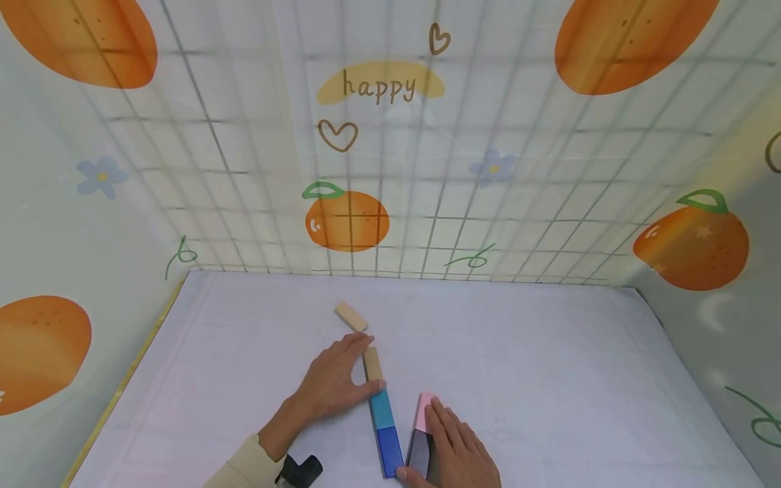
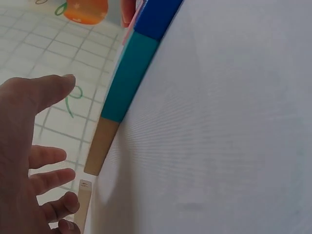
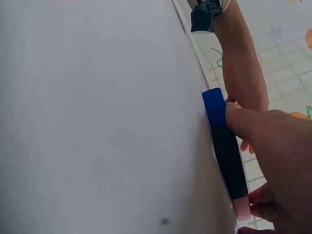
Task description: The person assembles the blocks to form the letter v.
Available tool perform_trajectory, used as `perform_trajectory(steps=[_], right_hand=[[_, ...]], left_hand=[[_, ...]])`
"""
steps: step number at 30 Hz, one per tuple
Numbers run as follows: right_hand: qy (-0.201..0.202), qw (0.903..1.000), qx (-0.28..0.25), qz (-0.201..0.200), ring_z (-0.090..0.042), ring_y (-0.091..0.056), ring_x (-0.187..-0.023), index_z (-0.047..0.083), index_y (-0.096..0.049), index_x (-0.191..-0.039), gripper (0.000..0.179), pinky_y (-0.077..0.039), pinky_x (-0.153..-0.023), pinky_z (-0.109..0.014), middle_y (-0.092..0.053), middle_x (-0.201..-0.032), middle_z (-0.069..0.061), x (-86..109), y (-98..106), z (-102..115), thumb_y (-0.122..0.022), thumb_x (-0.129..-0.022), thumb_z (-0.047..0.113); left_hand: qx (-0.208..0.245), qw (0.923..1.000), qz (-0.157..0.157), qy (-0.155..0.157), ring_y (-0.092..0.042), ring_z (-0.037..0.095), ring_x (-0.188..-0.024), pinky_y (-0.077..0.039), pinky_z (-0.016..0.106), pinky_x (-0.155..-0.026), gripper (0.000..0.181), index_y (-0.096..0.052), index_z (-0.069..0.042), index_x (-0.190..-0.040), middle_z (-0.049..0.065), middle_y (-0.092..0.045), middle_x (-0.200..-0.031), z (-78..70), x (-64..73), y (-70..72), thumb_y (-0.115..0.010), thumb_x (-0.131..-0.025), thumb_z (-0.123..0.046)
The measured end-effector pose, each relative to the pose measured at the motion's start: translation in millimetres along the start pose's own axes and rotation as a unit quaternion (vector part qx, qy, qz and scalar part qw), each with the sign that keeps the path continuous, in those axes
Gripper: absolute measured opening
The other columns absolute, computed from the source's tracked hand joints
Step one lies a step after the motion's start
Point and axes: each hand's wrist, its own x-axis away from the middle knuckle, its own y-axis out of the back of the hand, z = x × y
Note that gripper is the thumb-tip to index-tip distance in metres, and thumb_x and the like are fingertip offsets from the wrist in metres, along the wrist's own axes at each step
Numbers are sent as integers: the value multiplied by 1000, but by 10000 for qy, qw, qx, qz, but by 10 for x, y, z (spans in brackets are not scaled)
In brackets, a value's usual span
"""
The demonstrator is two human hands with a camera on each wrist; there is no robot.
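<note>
In the head view, a blue block (image 1: 390, 452), a teal block (image 1: 382, 410) and a wooden block (image 1: 372, 364) lie end to end in a row. My left hand (image 1: 329, 381) is at the row's far end, fingers spread, thumb near where the wood and teal meet. A loose wooden block (image 1: 350, 316) lies at an angle beyond its fingertips. To the right, a pink block (image 1: 423, 411) and a dark grey block (image 1: 418, 451) form a second line. My right hand (image 1: 459, 447) rests along them with straight fingers beside the pink block, its thumb by the blue block's near end.
A white cloth (image 1: 549, 366) covers the table. Printed curtains with oranges stand at the back and both sides, with a wire grid (image 1: 421, 224) showing at the back. A black wrist device (image 1: 299, 470) sits at my left cuff.
</note>
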Motion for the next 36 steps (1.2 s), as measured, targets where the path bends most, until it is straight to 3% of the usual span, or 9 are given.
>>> perform_trajectory(steps=[7,24,36], right_hand=[[13,10000,44,-53,-32,-40,-143,12,-42,-154,114,-36,-112,-54,-37,-161,-4,0,-1,4,-44,-75,93],[42,9995,198,-259,-29,-41,-142,12,-45,-153,113,-38,-111,-52,-38,-160,-2,-4,-30,-5,-41,-76,94],[2,9999,140,-7,-30,-40,-143,11,-42,-155,115,-36,-113,-52,-38,-161,-5,-7,-16,-5,-42,-76,94]], left_hand=[[-7,9999,-99,53,-49,31,-133,-41,56,-106,84,-44,-18,-154,6,-44,-155,-9,-30,51,-60,-88,-68],[60,9991,-303,305,-42,33,-142,-34,59,-112,80,-44,-17,-154,4,-45,-156,43,-149,121,-63,-89,-60],[-89,9971,-570,495,-49,34,-132,-40,58,-107,82,-42,-12,-154,7,-47,-154,119,-250,154,-66,-89,-55]])
